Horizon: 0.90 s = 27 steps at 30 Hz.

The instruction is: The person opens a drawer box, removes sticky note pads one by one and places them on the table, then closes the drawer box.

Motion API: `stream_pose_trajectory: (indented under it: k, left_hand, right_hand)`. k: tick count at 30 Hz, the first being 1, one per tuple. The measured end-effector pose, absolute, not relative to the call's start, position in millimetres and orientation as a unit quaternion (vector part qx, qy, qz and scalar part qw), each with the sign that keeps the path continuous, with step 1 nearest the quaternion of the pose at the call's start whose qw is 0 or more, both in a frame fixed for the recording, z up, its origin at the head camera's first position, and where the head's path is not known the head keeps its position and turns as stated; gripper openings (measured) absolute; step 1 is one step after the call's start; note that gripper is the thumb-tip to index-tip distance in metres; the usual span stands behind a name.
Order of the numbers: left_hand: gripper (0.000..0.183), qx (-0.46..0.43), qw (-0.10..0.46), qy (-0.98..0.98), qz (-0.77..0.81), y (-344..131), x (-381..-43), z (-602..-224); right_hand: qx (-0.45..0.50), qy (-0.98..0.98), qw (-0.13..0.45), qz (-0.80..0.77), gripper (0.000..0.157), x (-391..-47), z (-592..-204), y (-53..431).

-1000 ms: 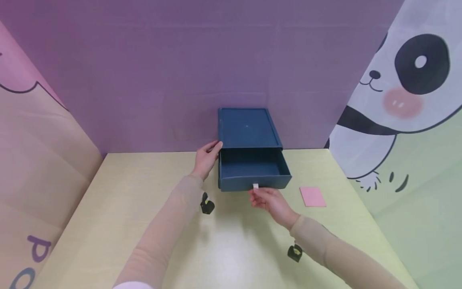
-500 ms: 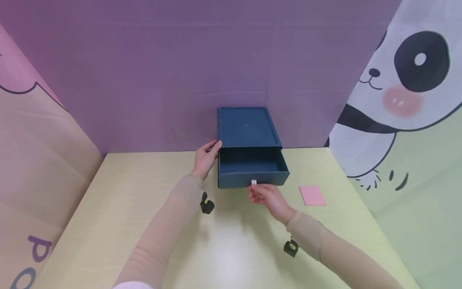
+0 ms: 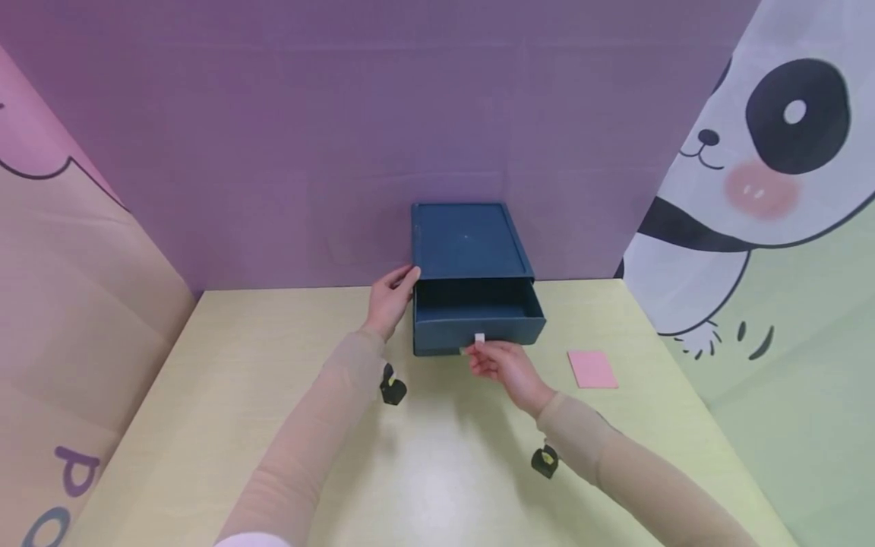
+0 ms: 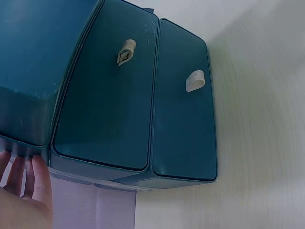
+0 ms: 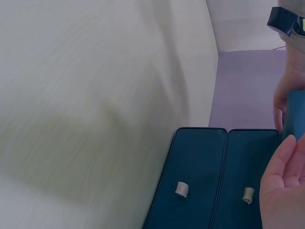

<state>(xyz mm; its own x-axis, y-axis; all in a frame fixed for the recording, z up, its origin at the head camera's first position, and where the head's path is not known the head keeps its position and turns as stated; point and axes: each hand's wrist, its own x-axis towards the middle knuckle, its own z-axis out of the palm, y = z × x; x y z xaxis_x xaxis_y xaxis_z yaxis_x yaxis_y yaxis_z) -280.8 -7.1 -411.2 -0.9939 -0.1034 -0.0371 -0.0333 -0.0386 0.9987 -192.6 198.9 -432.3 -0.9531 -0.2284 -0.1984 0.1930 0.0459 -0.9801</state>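
Note:
A dark blue drawer cabinet (image 3: 468, 243) stands against the back wall, its top drawer (image 3: 472, 331) pulled partway out. No items show inside the visible part of that drawer. At the drawer's front, my right hand (image 3: 516, 376) pinches the small white pull tab (image 3: 479, 337). My left hand (image 3: 390, 302) rests against the cabinet's left side near the top front corner. The left wrist view shows its fingers (image 4: 42, 183) fairly straight along that side. Two lower drawers, each with a pale loop pull (image 4: 196, 81), are pushed in.
A pink square pad (image 3: 592, 369) lies on the pale table (image 3: 273, 425) to the right of the cabinet. Behind stands a purple wall (image 3: 307, 152), and a panda print (image 3: 772, 152) covers the right side wall. Black devices (image 3: 545, 460) hang at both wrists.
The top drawer has slid a little further into the cabinet, and my right hand has moved forward with it. My left hand has stayed at the cabinet's side.

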Motion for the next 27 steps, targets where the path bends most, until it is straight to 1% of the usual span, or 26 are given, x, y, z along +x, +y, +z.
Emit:
stream_pose_trajectory:
  k: [9,13,20,27]
  left_hand:
    - [0.047,0.048,0.022,-0.691,-0.721,-8.3,-282.1,-410.8]
    - [0.048,0.054,0.016,-0.697,-0.715,-8.0,-283.0,-410.9]
    - [0.048,0.058,0.019,-0.697,-0.715,-8.3,-282.6,-411.4]
    - [0.047,0.053,0.014,-0.695,-0.717,-8.1,-281.4,-412.2]
  right_hand:
    - [-0.013,0.701,0.146,-0.698,0.040,-201.3,-432.3,196.1]
    - [-0.007,0.698,0.142,-0.702,0.036,-204.1,-430.2,195.5]
    - [0.002,0.701,0.143,-0.698,0.041,-210.5,-428.4,193.0]
    - [0.009,0.704,0.139,-0.697,0.040,-217.6,-431.0,192.8]
